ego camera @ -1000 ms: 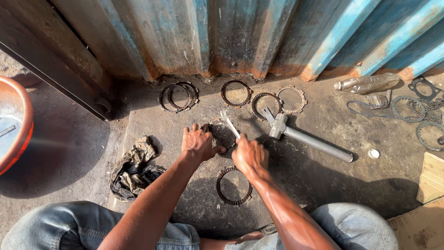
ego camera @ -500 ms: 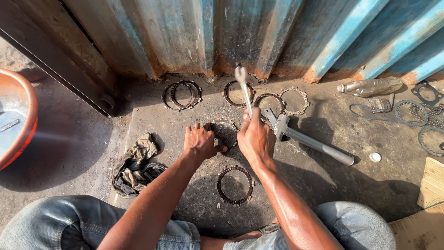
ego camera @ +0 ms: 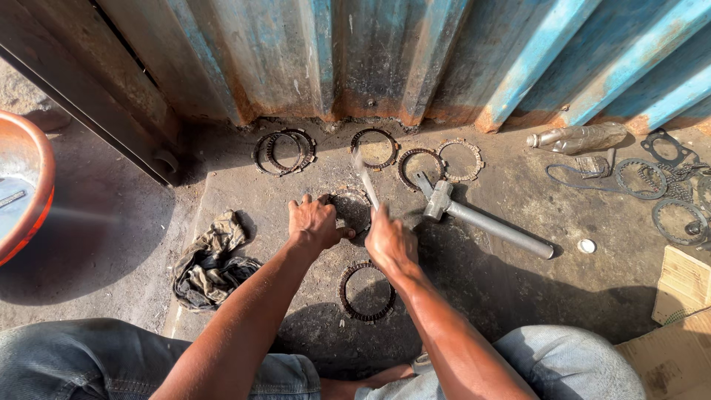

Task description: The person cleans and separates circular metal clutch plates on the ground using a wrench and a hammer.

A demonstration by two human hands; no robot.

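Head | left hand [ego camera: 315, 224] pressing ring [ego camera: 351, 210] | right hand [ego camera: 390, 243] grip pinching blade [ego camera: 364, 175] | six rings

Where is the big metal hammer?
In the head view, the hammer lies on the concrete floor, just right of the right hand, below two toothed rings by the metal wall.

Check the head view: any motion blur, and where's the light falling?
Head view: the flat metal tool in the right hand is smeared by motion; the left hand and the ring it pins look sharp. Hard sun on the right, deep shadow beside the orange basin.
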